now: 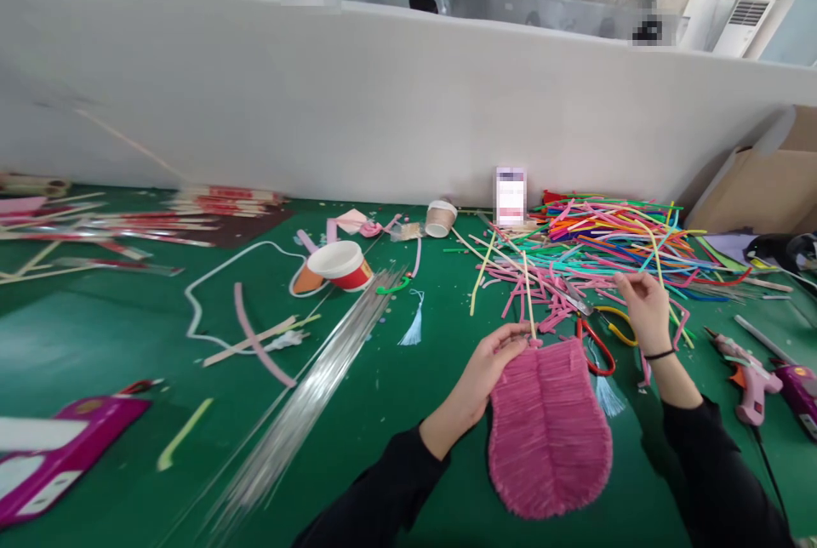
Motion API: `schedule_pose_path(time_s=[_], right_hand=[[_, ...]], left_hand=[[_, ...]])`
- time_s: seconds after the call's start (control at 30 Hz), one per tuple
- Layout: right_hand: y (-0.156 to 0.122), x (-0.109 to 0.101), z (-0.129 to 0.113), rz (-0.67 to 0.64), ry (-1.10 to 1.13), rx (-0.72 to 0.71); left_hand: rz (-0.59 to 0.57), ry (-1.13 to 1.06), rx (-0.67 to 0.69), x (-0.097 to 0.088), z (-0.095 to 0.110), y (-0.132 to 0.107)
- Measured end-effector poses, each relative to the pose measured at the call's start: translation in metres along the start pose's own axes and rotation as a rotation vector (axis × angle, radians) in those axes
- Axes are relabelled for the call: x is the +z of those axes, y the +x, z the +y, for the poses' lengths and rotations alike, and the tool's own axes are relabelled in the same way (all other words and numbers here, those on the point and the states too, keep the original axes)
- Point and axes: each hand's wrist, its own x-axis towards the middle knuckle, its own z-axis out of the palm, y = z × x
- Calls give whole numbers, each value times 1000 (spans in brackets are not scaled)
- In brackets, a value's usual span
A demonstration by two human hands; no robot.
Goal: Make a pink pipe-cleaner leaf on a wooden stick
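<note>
left hand (480, 378) pinches the pink panel (550, 429); right hand (646, 311) curls, its grip unclear.

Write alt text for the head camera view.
A left hand grips a fuzzy pink piece by its top edge, where a pale stick rises, over a green table. The right hand hovers near colourful pipe cleaners; a pink glue gun lies farther right.

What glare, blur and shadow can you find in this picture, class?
Head view: glare streaks the clear rods and the phone screen looks washed out; head view: sticks at back left look smeared, while the pink ribbed piece shows its ridges fairly clearly; head view: a soft shadow darkens the green table beside the right sleeve.
</note>
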Motion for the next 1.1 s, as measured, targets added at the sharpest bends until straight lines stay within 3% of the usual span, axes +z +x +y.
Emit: schedule_pose_path(time_s=[0.17,0.27,0.4,0.53,0.8,0.97,1.1], right_hand=[[35,12,6,-175,-602,-376],[42,36,3,-334,-760,-483],[45,72,-1,-495,-834,-482],[49,88,-3,-554,-934,-392],[45,95,-7,-615,-1027,-399],[38,98,-9,-608,-976,-447],[46,92,-15,-725,-903,-371]], left_hand=[[-121,235,-16,-7,6,1],[-152,387,-11,-6,4,1],[-266,467,-29,1,-3,-5],[-305,590,1,6,-2,-12],[-76,766,184,0,10,-9],[-23,760,247,-3,13,-8],[-31,786,288,-8,18,-2]])
